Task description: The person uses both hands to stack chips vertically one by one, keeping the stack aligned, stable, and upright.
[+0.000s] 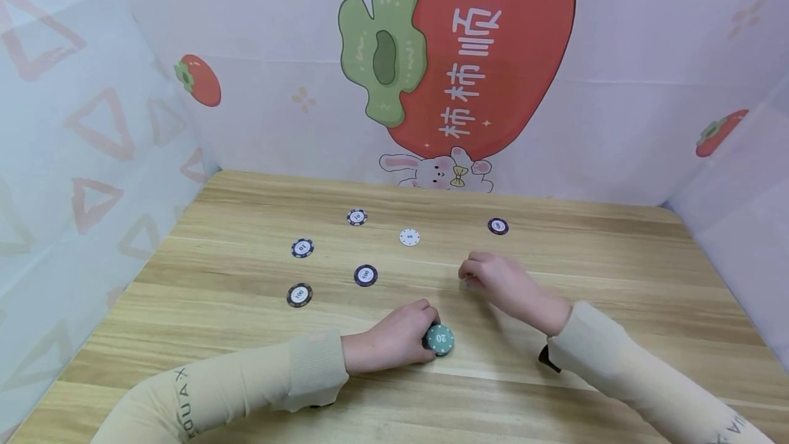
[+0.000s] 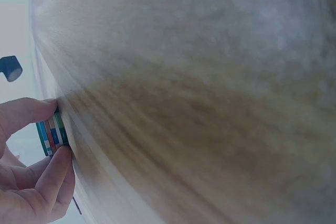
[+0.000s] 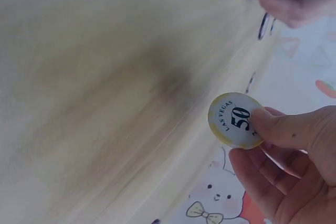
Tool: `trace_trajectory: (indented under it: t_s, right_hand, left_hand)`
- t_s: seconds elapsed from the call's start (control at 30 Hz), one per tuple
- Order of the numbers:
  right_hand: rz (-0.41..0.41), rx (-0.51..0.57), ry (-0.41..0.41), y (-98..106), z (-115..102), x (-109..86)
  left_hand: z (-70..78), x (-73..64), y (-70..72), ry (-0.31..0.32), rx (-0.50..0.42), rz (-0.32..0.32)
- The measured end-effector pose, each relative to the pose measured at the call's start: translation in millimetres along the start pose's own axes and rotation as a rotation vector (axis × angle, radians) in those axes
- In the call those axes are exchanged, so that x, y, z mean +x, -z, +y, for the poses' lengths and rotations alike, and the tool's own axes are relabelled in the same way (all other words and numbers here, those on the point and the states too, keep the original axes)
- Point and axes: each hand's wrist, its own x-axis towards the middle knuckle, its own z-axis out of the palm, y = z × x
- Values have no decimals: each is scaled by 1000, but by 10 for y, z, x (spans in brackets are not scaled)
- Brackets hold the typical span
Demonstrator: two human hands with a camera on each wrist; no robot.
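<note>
My left hand (image 1: 391,342) grips a short stack of poker chips (image 1: 440,339) near the front middle of the table. On top is a green chip marked 20. In the left wrist view, thumb and fingers pinch the stack's (image 2: 54,132) rim, showing layers of several colours. Farther right, my right hand (image 1: 508,290) is over the table. Between its thumb and fingers, the right wrist view shows a white poker chip (image 3: 231,121) with a yellow edge, marked 50 and LAS VEGAS. From the head view that chip is almost wholly hidden by the fingers.
Loose chips lie on the wooden table (image 1: 616,252): a dark 100 chip (image 1: 299,294), a dark 500 chip (image 1: 366,275), two blue-rimmed 10 chips (image 1: 303,247), a white 5 chip (image 1: 409,237) and a dark-rimmed chip (image 1: 498,226). Printed cloth (image 1: 277,136) borders the table's back.
</note>
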Motion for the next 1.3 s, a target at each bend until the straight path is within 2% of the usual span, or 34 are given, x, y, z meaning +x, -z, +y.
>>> trace_trajectory:
  t_s: [0.37,0.6,0.73,0.93,1.3]
  right_hand:
    - [-78,223,-95,78,-78,-78]
    - [-180,411,-205,109,-88,-102]
    - [-227,525,-234,74,-80,-118]
    - [-298,731,-327,-6,-85,-149]
    - [-338,873,-375,-86,-106,-192]
  left_hand:
    - [-6,-4,-4,-2,5,0]
    - [-8,7,-6,-4,18,-1]
    - [-10,5,-6,-10,19,4]
    - [-15,11,-6,-18,15,10]
    - [-12,11,-14,-27,30,16]
